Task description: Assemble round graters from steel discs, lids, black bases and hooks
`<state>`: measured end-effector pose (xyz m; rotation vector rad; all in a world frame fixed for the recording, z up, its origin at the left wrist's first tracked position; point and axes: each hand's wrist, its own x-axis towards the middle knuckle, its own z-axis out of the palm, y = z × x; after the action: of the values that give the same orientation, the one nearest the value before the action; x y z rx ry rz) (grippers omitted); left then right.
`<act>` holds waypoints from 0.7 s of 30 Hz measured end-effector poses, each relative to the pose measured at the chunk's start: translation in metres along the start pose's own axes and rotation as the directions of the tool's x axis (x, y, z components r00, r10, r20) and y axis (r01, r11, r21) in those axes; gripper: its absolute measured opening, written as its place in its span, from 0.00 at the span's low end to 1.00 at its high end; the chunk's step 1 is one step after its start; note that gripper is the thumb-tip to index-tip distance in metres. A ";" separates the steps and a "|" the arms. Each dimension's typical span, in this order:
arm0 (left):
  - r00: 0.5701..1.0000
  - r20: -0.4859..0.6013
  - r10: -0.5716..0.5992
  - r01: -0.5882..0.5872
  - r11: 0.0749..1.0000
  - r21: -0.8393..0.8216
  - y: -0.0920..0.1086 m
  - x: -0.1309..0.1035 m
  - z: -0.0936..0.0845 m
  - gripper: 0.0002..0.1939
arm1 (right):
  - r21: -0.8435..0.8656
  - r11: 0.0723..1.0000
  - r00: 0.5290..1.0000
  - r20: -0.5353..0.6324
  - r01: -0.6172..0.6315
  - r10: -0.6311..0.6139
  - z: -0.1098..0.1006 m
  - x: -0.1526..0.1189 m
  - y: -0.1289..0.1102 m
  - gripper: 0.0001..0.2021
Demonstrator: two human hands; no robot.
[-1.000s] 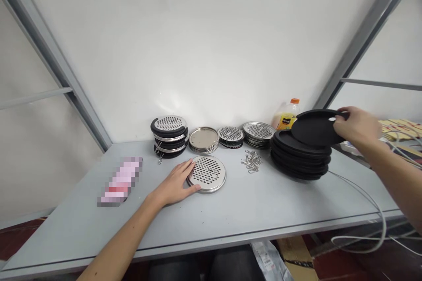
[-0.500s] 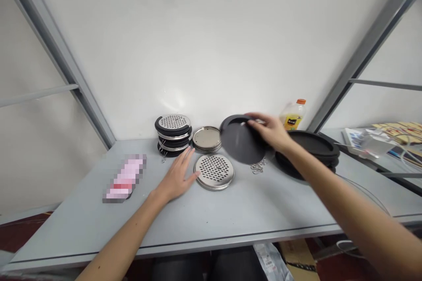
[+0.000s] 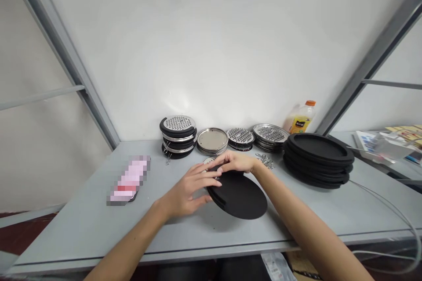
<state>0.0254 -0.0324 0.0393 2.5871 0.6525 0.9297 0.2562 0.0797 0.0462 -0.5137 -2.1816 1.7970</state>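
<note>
A thin black round base [image 3: 245, 197] with a raised rim along part of its edge is tilted above the front middle of the table. My right hand [image 3: 234, 161] grips its upper edge, fingers bent over the rim. At its left edge, my left hand [image 3: 190, 188] closes on it, fingers above and thumb lower down. Just behind the fingers shows a sliver of a perforated metal disc [image 3: 208, 160]; the rest is hidden, and whether it touches the base I cannot tell.
Along the wall stand a stack of black-rimmed graters [image 3: 178, 125], plain metal discs [image 3: 212, 139], grater discs [image 3: 240, 137] and larger ones [image 3: 270, 134]. Small metal clips [image 3: 264, 161], black bases [image 3: 318, 162] and a bottle [image 3: 301, 118] are right; a blurred pink-screened phone [image 3: 130, 180] lies left.
My right hand has brought the black base left and toward me, over the front middle. My left hand has moved right and closed on the base's edge. The perforated disc is now mostly covered.
</note>
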 end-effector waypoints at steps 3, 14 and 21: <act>0.998 0.059 -0.016 0.022 0.996 -0.091 0.009 0.003 -0.001 0.15 | 0.075 0.997 0.999 0.012 -0.033 0.032 0.002 -0.001 0.008 0.22; 0.926 -0.113 -0.359 0.279 0.857 -0.434 0.016 -0.018 -0.029 0.11 | 0.301 0.951 0.850 -0.518 0.072 0.099 0.023 0.000 0.003 0.25; 0.897 -0.186 -0.401 0.414 0.910 0.035 0.009 -0.055 -0.064 0.12 | -0.577 0.815 0.821 -0.492 -0.058 -0.290 0.051 -0.022 0.023 0.29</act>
<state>-0.0519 -0.0596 0.0624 2.3031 1.2432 1.0069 0.2567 0.0287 0.0144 -0.8736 -2.1952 0.7269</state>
